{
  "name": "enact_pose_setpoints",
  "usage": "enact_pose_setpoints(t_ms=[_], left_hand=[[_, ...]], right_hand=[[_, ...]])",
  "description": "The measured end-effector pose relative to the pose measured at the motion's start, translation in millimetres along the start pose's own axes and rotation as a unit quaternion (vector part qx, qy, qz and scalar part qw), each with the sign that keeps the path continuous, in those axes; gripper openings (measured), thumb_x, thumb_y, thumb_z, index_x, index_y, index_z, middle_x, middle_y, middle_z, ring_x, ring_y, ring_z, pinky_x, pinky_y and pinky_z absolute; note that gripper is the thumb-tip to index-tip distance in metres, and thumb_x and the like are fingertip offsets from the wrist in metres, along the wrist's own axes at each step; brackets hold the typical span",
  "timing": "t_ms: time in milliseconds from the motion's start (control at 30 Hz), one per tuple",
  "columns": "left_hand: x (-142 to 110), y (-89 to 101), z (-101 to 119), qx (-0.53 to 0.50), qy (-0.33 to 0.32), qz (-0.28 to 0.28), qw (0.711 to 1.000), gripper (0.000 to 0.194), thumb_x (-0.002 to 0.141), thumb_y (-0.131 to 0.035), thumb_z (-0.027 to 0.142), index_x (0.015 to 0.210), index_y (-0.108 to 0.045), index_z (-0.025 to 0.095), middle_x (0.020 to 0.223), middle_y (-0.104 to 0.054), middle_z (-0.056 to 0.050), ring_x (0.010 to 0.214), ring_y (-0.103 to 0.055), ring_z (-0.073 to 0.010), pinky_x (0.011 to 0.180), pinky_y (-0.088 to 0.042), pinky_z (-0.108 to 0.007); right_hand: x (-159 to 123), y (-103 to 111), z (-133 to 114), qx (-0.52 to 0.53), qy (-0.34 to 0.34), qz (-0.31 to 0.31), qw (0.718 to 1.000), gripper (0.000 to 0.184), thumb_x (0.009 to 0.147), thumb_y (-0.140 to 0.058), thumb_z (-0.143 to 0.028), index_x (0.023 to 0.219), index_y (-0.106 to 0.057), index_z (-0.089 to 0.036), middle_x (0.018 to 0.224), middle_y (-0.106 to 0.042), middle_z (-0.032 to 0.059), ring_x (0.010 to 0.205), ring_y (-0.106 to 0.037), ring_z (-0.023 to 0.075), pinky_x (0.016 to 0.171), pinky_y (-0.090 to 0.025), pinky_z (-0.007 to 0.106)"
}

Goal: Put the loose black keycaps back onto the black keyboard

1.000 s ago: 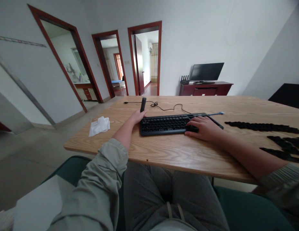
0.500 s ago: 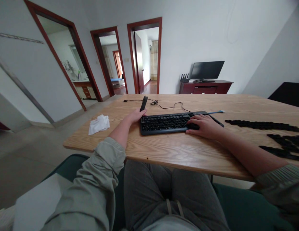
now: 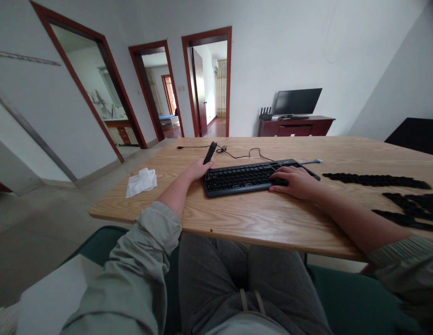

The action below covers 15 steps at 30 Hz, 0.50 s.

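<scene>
Slim black oblong device [image 3: 211, 152] tilts up and away from the fingertips of the left hand [image 3: 197, 170], which appears to pinch its lower end just beyond the keyboard's left corner. In the head view, the hands are well apart: the right hand [image 3: 296, 183] is cupped over a black computer mouse [image 3: 279, 182] at the right end of a black computer keyboard [image 3: 244, 179]. Both rest on a pale oak worktop [image 3: 272, 218]. A thin black cable [image 3: 237, 151] loops behind the keyboard, and a blue-ended cable [image 3: 311, 162] lies beyond the mouse. A crumpled white tissue [image 3: 141, 182] sits left of the left hand, while ragged black strips [image 3: 376, 181] lie in rows to the right.
</scene>
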State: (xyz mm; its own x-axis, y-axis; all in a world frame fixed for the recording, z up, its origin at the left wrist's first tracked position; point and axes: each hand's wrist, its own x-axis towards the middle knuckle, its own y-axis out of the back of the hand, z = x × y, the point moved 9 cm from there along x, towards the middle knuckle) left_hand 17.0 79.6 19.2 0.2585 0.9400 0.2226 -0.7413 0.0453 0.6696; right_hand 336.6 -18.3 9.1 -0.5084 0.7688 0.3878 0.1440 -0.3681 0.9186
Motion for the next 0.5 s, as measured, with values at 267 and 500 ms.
enact_pose_setpoints(t_ms=[267, 500], left_hand=[[-6, -6.7, 9, 0.014, 0.008, -0.043, 0.999, 0.037, 0.084, -0.055, 0.051, 0.089, -0.064, 0.015, 0.089, -0.072, -0.009, 0.073, -0.064, -0.02, 0.061, -0.045, -0.028], [-16, -19.0, 20, 0.011, 0.02, -0.086, 0.996, 0.028, 0.084, -0.055, 0.043, 0.088, -0.061, 0.016, 0.079, -0.071, -0.008, 0.061, -0.061, -0.0169, 0.053, -0.043, -0.026]], right_hand=[[-3, 2, 13, 0.001, -0.055, -0.006, 0.998, 0.052, 0.09, -0.048, -0.061, 0.12, -0.071, -0.025, 0.125, -0.066, 0.01, 0.11, -0.062, 0.0334, 0.092, -0.048, 0.052], [-14, 5, 17, 0.004, -0.062, -0.003, 0.998, 0.051, 0.085, -0.053, -0.061, 0.119, -0.071, -0.026, 0.124, -0.067, 0.0085, 0.111, -0.063, 0.0329, 0.094, -0.05, 0.048]])
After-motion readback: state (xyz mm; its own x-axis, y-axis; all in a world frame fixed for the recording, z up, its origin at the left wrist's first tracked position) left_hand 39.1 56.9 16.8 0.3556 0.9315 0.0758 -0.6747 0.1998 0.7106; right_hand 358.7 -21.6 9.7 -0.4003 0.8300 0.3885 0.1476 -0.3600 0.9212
